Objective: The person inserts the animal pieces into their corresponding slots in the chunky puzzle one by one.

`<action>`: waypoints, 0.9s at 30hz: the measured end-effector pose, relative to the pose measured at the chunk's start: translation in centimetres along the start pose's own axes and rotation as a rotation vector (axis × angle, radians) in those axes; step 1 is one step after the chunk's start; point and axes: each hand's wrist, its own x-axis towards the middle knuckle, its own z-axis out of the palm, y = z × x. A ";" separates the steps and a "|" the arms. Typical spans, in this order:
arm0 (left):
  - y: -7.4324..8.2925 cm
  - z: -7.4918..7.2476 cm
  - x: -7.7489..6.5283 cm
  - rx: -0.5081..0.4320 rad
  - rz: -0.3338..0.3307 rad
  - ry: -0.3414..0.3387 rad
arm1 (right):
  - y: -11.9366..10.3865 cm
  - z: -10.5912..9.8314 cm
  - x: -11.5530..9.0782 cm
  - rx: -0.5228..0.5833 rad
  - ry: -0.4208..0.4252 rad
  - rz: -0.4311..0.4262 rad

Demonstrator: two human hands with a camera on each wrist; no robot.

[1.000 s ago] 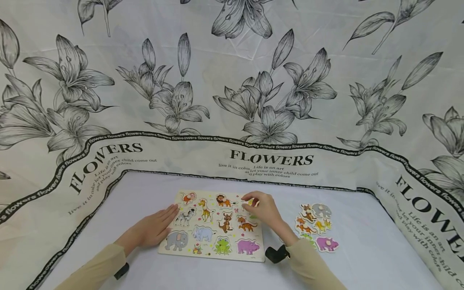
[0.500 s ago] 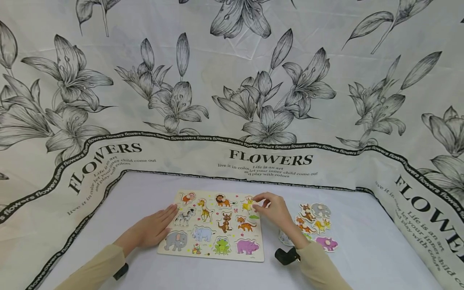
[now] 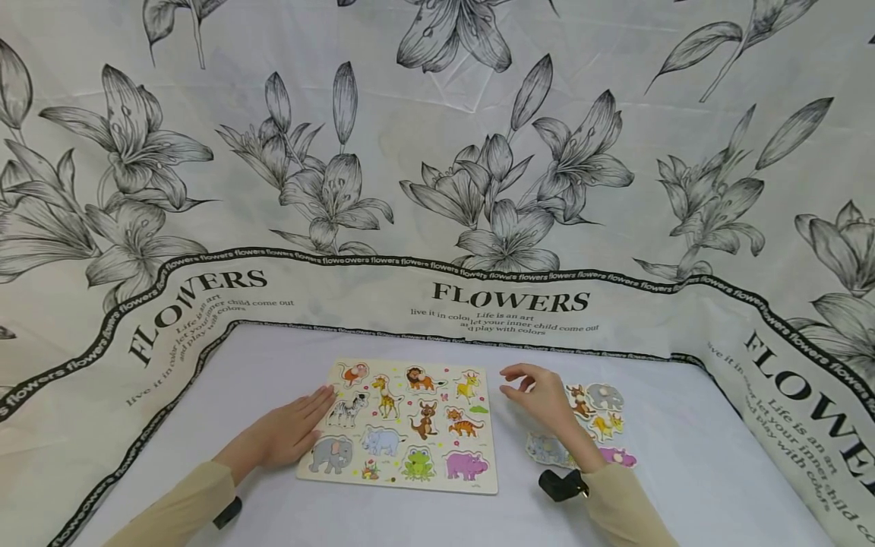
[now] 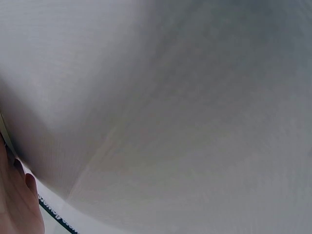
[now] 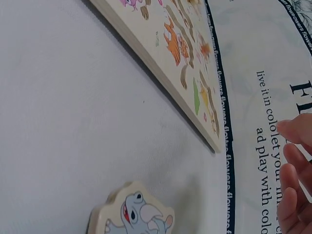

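Observation:
A wooden animal puzzle board [image 3: 383, 479] lies on the white table, with animal pictures including a zebra, a frog and a purple hippo. My left hand [image 3: 290, 427] rests at its left edge, fingers straight, fingertips on the board. Only part of that hand [image 4: 19, 200] shows in the left wrist view. Just right of the board, my right hand [image 3: 543, 399] hovers with loosely bent fingers, thumb and index finger apart, nothing between them. In the right wrist view its fingers [image 5: 290, 195] are at the right edge, and a blue-grey animal piece [image 5: 134, 214] lies below.
Loose animal pieces lie right of the board, partly hidden by the right hand and forearm: a grey elephant [image 3: 607, 395], a yellow horned animal [image 3: 607, 425], a brown kangaroo [image 3: 579, 399] and a purple hippo [image 3: 620, 456]. A flower-print cloth [image 3: 506, 319] rises behind the table.
My right hand has moved right from over the board's upper right corner to beside it, uncovering the yellow horned animal there. The left hand has stayed in place.

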 end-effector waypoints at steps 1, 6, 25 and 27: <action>0.0 0.0 0.0 -0.001 -0.002 -0.002 | 0.2 -0.2 0.0 -0.001 0.002 0.001; 0.0 0.0 0.0 -0.010 -0.010 -0.006 | 1.0 -0.9 -0.2 -0.010 0.018 0.039; 0.0 0.0 -0.1 -0.009 -0.005 -0.005 | 3.8 -4.0 -1.4 -0.007 0.025 0.094; 0.0 -0.1 0.0 -0.010 -0.004 -0.004 | 4.0 -4.2 -1.5 -0.011 0.017 0.114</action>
